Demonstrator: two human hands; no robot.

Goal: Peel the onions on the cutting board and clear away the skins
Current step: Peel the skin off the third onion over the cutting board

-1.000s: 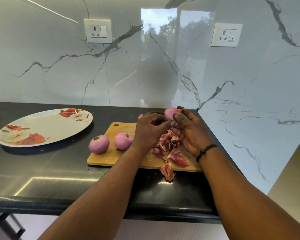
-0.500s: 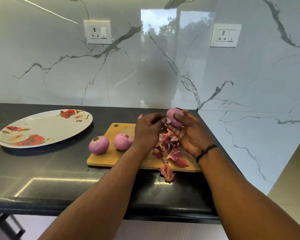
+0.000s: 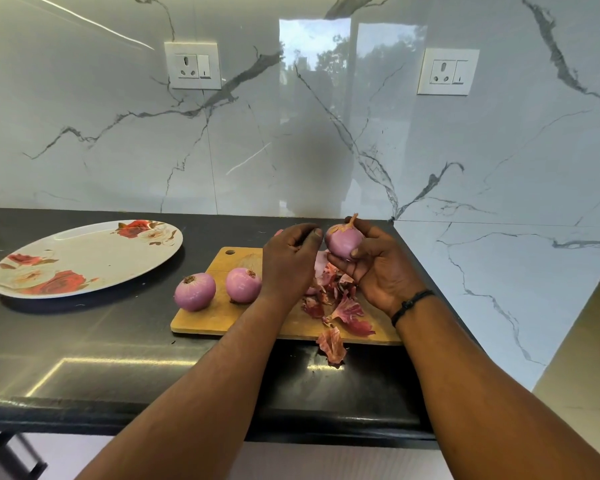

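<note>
Marble-look wall behind, glossy black tabletop (image 3: pixel 84 341) in front, so a pretty standard kitchen corner. Right hand (image 3: pixel 374 271) is wrapped around a pinkish-purple round onion (image 3: pixel 343 242), holding it up above the far right part of the light wooden cutting board (image 3: pixel 222 317), dry stem tuft pointing up and a bit away, so its long axis runs roughly vertical. Left hand (image 3: pixel 288 261) sits just left of that onion with fingers curled in; I can't tell if it's pinching a bit of skin or nothing at all. It's basically right beside the onion, so I'd guess the next peel pull goes sideways toward the left.

Under both hands, on the board's right half, there's a heap of reddish papery onion skins (image 3: pixel 333 299), with one loose reddish skin scrap (image 3: pixel 331 344) off the near edge on the tabletop. Two peeled purple onions (image 3: pixel 194 291) rest on the board's left end. Further left of the board is a white oval plate with red roses (image 3: pixel 84 258).
</note>
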